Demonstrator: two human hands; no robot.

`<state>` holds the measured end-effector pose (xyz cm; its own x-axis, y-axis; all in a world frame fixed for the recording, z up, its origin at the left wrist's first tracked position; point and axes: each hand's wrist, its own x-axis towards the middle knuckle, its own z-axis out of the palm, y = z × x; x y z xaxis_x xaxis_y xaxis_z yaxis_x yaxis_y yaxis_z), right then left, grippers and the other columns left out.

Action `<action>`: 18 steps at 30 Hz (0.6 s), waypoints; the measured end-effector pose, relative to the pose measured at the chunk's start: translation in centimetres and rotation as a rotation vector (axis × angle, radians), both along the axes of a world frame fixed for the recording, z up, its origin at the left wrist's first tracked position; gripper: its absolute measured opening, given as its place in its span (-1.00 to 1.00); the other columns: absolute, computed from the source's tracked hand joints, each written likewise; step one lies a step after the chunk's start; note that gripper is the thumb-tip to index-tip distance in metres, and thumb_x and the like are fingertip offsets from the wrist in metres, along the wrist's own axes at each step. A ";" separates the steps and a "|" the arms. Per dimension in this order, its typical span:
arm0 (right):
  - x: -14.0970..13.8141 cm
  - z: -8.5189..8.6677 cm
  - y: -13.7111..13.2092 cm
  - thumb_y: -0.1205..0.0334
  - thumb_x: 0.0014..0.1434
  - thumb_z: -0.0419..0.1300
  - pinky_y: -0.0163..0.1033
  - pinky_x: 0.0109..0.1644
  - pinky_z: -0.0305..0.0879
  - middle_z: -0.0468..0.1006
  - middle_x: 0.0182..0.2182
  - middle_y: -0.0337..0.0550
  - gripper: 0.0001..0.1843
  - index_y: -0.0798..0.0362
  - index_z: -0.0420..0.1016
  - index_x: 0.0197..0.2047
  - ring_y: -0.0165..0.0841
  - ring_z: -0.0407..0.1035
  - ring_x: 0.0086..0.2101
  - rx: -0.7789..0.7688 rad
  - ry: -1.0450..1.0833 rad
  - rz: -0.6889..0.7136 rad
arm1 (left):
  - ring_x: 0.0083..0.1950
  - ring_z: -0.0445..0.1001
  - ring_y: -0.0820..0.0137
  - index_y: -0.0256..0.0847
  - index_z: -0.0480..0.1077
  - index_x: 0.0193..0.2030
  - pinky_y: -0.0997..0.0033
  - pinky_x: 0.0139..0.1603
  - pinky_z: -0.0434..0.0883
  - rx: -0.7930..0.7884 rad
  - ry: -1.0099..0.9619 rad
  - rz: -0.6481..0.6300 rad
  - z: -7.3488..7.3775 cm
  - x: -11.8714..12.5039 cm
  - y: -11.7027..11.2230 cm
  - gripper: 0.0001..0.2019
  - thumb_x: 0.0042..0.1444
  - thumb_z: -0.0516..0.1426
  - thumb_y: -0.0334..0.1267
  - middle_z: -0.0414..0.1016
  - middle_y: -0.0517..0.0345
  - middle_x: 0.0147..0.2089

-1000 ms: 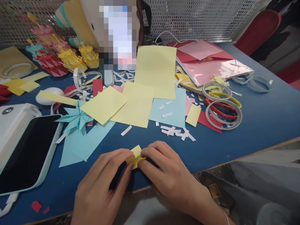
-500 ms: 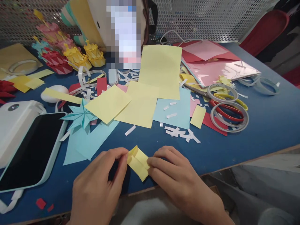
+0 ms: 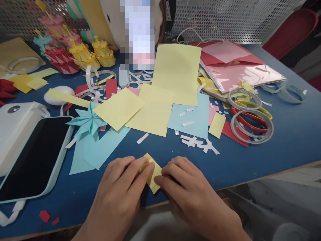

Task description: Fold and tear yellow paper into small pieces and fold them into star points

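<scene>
A small folded piece of yellow paper (image 3: 155, 183) lies at the table's near edge, between my two hands. My left hand (image 3: 122, 190) has its fingers closed over the paper's left corner, thumb and fingertips pressing on its top face. On the right corner, my right hand (image 3: 188, 187) grips the paper between thumb and fingers. Part of the paper is hidden under the left fingers. Just beyond it are a white paper strip (image 3: 142, 138) and a larger yellow sheet (image 3: 152, 117).
A phone (image 3: 32, 160) and a white device (image 3: 15, 130) occupy the left. A teal paper star (image 3: 90, 121) lies beside blue paper. Tape rolls (image 3: 251, 126) and red-handled scissors (image 3: 238, 115) are at right. Folded paper cakes (image 3: 84, 57) stand behind.
My left hand has moved right and over the paper, pressing down its left part, where a raised flap showed before. My right hand stays on the right corner. The view has shifted slightly.
</scene>
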<state>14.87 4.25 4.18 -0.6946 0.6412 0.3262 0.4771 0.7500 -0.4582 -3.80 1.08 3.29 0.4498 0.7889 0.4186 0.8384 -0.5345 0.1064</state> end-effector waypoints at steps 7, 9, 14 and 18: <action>-0.2 -0.2 0.0 0.51 0.29 0.04 -0.20 -0.29 0.15 0.48 -0.41 -0.11 -0.77 0.15 0.45 -0.35 -0.34 0.22 -0.38 -0.124 0.108 -0.114 | 0.09 0.34 0.38 -0.31 0.37 0.07 0.42 0.14 0.25 -0.196 -0.104 -0.046 0.1 -1.2 -0.1 -0.73 0.35 -0.08 -0.45 0.50 0.08 0.06; -0.4 -0.2 -0.1 0.50 0.29 0.02 -0.20 -0.28 0.13 0.49 -0.40 -0.13 -0.77 0.12 0.41 -0.34 -0.34 0.23 -0.37 -0.178 0.115 -0.146 | 0.13 0.34 0.44 -0.26 0.39 0.05 0.50 0.21 0.20 -0.213 -0.116 -0.036 0.3 -1.3 -0.1 -0.74 0.38 -0.07 -0.34 0.51 0.14 0.07; -0.7 0.1 0.2 0.41 0.34 0.03 -0.19 -0.25 0.12 0.47 -0.42 -0.20 -0.78 0.07 0.36 -0.36 -0.35 0.25 -0.39 -0.258 0.067 -0.208 | -0.04 0.47 0.54 -0.18 0.45 -0.19 0.63 0.13 0.27 -0.170 -0.227 0.046 0.8 -0.9 0.5 -0.76 0.38 -0.04 -0.31 0.58 0.23 -0.12; -1.1 0.3 0.7 0.36 0.32 0.09 -0.23 -0.28 0.10 0.40 -0.49 -0.28 -0.74 0.06 0.32 -0.44 -0.40 0.22 -0.43 -0.285 0.045 -0.284 | -0.11 0.50 0.53 -0.16 0.45 -0.26 0.60 0.06 0.31 -0.178 -0.247 0.085 0.8 -0.5 0.7 -0.72 0.39 -0.05 -0.29 0.57 0.23 -0.16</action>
<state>13.77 4.91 4.47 -0.4662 0.8746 0.1332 0.6217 0.4311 -0.6540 -4.32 1.82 4.14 0.2808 0.8903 0.3584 0.8166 -0.4178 0.3981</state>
